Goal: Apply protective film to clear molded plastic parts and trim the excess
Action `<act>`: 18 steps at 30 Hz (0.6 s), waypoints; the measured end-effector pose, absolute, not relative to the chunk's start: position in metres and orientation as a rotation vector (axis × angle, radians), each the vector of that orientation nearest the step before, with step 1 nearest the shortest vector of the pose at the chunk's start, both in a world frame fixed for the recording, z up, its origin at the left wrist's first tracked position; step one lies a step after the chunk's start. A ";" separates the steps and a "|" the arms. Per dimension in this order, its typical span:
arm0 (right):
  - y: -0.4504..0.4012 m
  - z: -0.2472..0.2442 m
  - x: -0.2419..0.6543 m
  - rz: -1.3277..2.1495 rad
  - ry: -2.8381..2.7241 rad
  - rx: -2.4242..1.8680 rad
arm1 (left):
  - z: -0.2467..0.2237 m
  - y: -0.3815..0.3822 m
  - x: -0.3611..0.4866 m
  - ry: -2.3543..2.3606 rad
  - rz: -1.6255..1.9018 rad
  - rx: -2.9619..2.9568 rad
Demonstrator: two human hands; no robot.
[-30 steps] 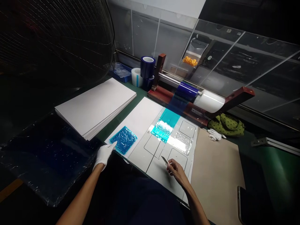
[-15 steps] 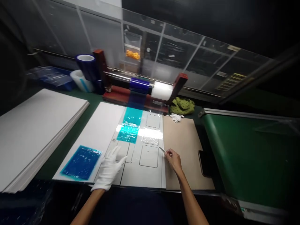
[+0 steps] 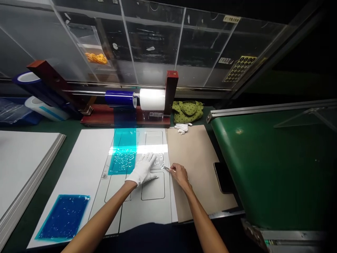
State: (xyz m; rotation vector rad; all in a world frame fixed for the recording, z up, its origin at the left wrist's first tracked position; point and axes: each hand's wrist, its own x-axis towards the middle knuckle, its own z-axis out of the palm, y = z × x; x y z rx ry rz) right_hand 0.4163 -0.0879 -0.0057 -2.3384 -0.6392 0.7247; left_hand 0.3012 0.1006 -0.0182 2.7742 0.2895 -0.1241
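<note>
Working at a green counter (image 3: 71,135) here, with a clear acrylic panel (image 3: 152,45) behind it and a red-ended rack (image 3: 170,91) holding a blue film roll (image 3: 119,98) and a white roll (image 3: 152,99). Right in front sits a white template board (image 3: 147,207) with rounded rectangle outlines cut into it.

The left hand (image 3: 142,170) has a white glove on and is open, fingers spread and lying flat on the board, just beside a wrinkly teal film piece (image 3: 122,161) and touching or almost touching a clear film piece (image 3: 158,161). The bare right hand (image 3: 180,174) is pinching a slim metal tool (image 3: 167,168), and I can't tell if it's tweezers or a small blade. Its tip is right by that clear piece.

Off to the left, a blue film sheet (image 3: 63,218) lies on a plain white sheet (image 3: 76,168), next to a stack of white boards (image 3: 21,165). On the right there's a brown cardboard sheet (image 3: 195,161) with a spare white glove (image 3: 182,128) at its far end, and a phone (image 3: 223,177) lies just past its edge.
</note>
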 end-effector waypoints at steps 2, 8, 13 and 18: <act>-0.087 -0.007 0.418 0.768 -0.630 -2.266 | -0.016 0.104 0.305 0.272 -0.103 2.790; -0.109 -0.013 0.429 0.768 -0.544 -2.201 | -0.006 0.109 0.310 0.224 0.022 2.815; -0.150 -0.014 0.439 0.500 -0.363 -2.339 | 0.000 0.085 0.279 0.157 0.133 2.828; -0.179 -0.007 0.423 0.337 -0.343 -2.356 | 0.003 0.046 0.226 0.096 0.230 2.848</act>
